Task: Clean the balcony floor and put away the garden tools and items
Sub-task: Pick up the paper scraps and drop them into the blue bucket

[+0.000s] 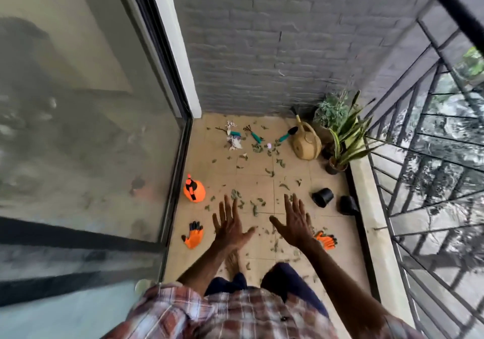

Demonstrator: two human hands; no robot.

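My left hand (230, 223) and my right hand (294, 220) are held out flat over the tiled balcony floor (262, 165), fingers spread, holding nothing. Dry leaves (258, 205) lie scattered across the tiles. An orange spray bottle (194, 188) stands by the glass door. One orange glove (193, 235) lies left of my hands, another orange glove (326, 239) right of them. Near the far wall lie a small rake (252, 133), a green-handled trowel (288, 133), crumpled paper scraps (233, 137) and a tan watering can (306, 140).
A tipped black pot (322, 196) and a second dark pot (348, 205) lie near the low ledge (372, 207). Potted plants (340, 129) fill the far right corner. A glass sliding door (91, 129) bounds the left, a metal railing (432, 142) the right, a grey brick wall (275, 50) the far end.
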